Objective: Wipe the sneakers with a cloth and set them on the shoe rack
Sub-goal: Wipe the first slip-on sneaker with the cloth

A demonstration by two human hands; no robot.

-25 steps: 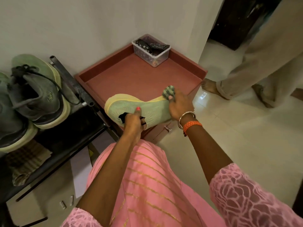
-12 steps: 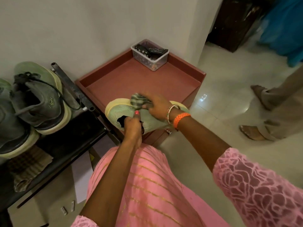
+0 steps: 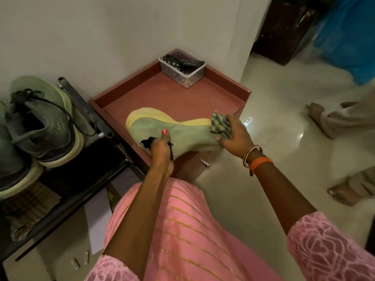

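Her left hand [image 3: 160, 148] grips the green sneaker [image 3: 178, 130] by its collar — her right hand [image 3: 233, 132] pinches the checked cloth [image 3: 220, 123] against its toe, over the red cabinet's [image 3: 168, 94] front edge.

Not much to read here, honestly. The dark sneaker [image 3: 43, 126] on the shoe rack [image 3: 85, 175] had a small embossed logo on its side, but it was too blurry to spell out, and the green sneaker [image 3: 178, 132] showed part of a black mark by the collar, partly hidden under the left hand [image 3: 160, 147], that couldn't be made out either. The remote [image 3: 191, 62] in the plastic box [image 3: 182, 75] had rows of buttons, but their labels were too tiny to read.
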